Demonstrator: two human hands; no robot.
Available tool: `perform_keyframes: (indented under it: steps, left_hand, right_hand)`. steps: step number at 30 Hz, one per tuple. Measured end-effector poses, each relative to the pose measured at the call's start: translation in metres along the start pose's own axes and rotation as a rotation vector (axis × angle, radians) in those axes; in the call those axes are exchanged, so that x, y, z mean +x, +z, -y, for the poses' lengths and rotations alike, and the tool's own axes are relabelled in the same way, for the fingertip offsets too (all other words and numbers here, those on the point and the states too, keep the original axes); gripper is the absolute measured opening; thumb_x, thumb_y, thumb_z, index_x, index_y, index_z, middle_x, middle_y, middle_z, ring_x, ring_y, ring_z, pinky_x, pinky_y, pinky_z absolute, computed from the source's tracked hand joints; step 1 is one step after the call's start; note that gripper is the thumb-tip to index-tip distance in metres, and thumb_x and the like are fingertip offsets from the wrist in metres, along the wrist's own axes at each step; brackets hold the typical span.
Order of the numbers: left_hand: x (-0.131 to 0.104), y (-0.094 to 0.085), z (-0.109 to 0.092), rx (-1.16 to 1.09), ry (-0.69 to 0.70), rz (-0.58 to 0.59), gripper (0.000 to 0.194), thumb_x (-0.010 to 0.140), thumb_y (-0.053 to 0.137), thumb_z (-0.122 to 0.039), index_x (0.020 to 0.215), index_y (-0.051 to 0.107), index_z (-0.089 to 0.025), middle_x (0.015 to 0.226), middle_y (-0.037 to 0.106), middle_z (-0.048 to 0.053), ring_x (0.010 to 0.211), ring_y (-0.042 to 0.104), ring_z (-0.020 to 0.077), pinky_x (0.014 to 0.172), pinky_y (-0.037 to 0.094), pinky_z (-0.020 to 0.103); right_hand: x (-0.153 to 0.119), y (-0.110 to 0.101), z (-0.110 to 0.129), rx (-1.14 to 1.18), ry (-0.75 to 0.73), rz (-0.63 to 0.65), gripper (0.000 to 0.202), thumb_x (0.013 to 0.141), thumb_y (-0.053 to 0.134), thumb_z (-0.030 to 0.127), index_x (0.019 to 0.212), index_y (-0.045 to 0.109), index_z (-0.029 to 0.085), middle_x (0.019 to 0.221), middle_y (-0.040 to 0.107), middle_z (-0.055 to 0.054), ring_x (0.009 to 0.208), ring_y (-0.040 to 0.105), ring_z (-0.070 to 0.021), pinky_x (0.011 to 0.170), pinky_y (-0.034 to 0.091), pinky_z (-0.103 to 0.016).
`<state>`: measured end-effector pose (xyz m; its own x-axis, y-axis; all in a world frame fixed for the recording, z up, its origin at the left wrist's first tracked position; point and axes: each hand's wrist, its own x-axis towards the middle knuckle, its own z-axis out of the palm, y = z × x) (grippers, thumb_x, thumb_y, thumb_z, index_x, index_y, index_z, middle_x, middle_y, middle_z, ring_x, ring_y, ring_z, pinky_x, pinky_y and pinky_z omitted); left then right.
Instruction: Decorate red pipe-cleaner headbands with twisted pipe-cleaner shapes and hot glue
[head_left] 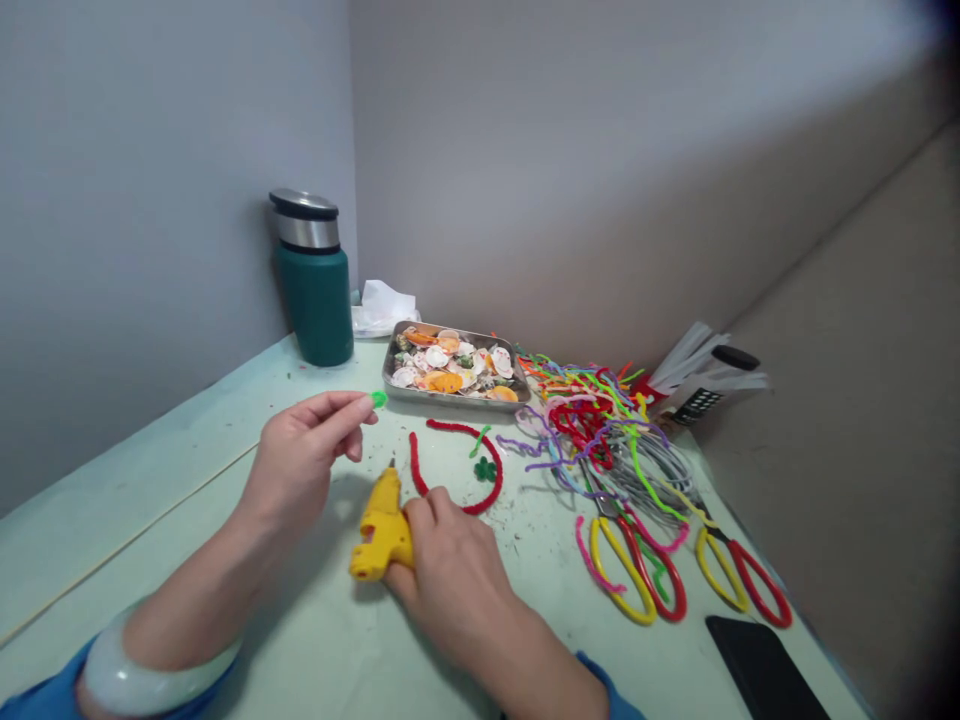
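Observation:
My left hand (307,445) pinches a small bright green piece (379,399) between thumb and fingertips, raised over the table to the left of centre. A yellow glue gun (382,530) is gripped in my right hand (454,565), its nozzle pointing away from me, below the green piece. Just beyond my right hand lies a curved red pipe cleaner (495,485), forming an open loop. Within its curve are a dark green flower shape (485,469) and a short light green piece (479,441).
A metal tray (457,402) of shells sits at the back, beside a teal bottle (315,305) and white tissue (385,305). To the right are tangled pipe cleaners (585,425), two scissors (622,565) and a black phone (761,665). Glue sticks (694,360) stand behind.

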<state>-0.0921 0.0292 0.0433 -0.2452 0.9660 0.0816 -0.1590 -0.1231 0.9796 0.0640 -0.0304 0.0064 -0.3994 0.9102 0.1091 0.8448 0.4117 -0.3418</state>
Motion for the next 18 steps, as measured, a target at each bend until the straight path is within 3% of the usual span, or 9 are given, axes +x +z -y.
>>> perform_keyframes:
  steps: [5, 8, 13, 18]
  left_hand:
    - [-0.002, -0.003, -0.002, 0.048, 0.065, -0.032, 0.014, 0.070, 0.070, -0.030, 0.076, 0.067, -0.018, 0.061, 0.059, -0.003, 0.049, 0.044, 0.0059, 0.051, 0.036, 0.018]
    - [-0.005, -0.002, -0.001, 0.157, 0.070, 0.009, 0.017, 0.072, 0.068, -0.035, 0.078, 0.067, -0.018, 0.051, 0.053, -0.004, 0.049, 0.044, 0.0077, 0.050, 0.036, 0.018]
    - [-0.018, 0.009, 0.000, 0.299, -0.008, 0.155, 0.019, 0.072, 0.067, -0.037, 0.076, 0.066, -0.018, 0.050, 0.051, -0.005, 0.047, 0.043, 0.0079, 0.044, 0.037, 0.017]
    - [-0.027, 0.019, 0.010, 0.394, -0.090, 0.252, 0.022, 0.074, 0.062, -0.041, 0.081, 0.064, -0.020, 0.054, 0.051, -0.005, 0.040, 0.040, 0.0087, 0.034, 0.036, 0.019]
  right_hand:
    - [0.013, -0.008, 0.010, 0.018, -0.148, -0.080, 0.034, 0.080, 0.060, 0.043, 0.105, 0.053, 0.021, 0.103, 0.055, -0.007, 0.087, 0.055, -0.0238, 0.073, 0.045, -0.036]
    - [0.012, -0.020, -0.012, 0.007, -0.110, -0.146, 0.019, 0.087, 0.053, 0.029, 0.103, 0.055, 0.020, 0.099, 0.057, -0.006, 0.090, 0.053, -0.0217, 0.078, 0.042, -0.035]
    - [0.006, -0.017, -0.052, -0.032, -0.071, -0.103, 0.021, 0.081, 0.062, 0.021, 0.101, 0.057, 0.020, 0.098, 0.058, -0.006, 0.093, 0.050, -0.0225, 0.079, 0.039, -0.035]
    - [0.007, -0.007, -0.061, -0.086, -0.130, -0.106, 0.010, 0.088, 0.051, 0.018, 0.093, 0.059, 0.021, 0.088, 0.058, -0.006, 0.088, 0.050, -0.0219, 0.076, 0.037, -0.035]
